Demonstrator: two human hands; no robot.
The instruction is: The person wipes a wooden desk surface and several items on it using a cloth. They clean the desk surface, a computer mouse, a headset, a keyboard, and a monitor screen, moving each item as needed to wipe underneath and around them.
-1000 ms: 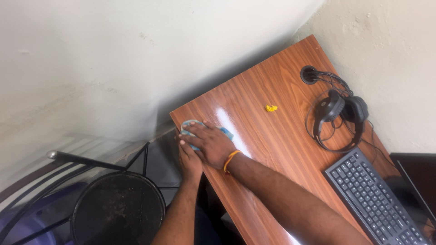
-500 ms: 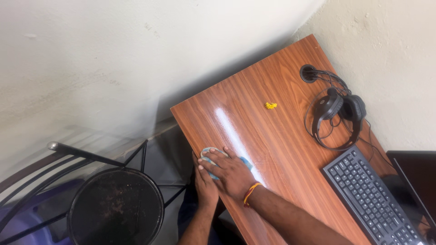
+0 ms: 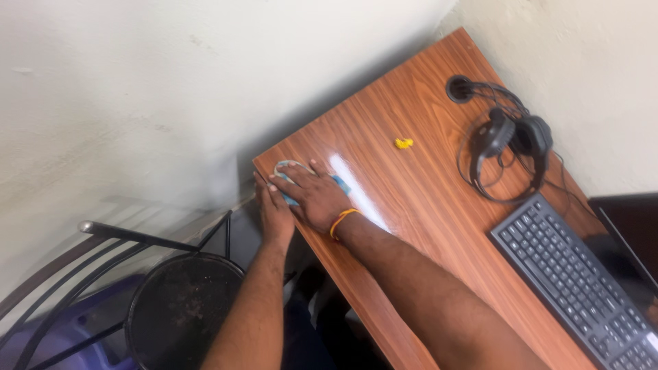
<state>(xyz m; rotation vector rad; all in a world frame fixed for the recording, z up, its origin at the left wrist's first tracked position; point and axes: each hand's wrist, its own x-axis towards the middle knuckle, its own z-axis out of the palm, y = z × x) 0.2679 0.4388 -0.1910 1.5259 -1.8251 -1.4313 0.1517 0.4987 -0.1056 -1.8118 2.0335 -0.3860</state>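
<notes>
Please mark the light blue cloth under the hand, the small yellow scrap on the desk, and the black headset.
light blue cloth (image 3: 286, 166), head view, on the edge showing past the fingertips.
small yellow scrap (image 3: 404, 143), head view, on its middle.
black headset (image 3: 533, 134), head view, on the right ear cup.
</notes>
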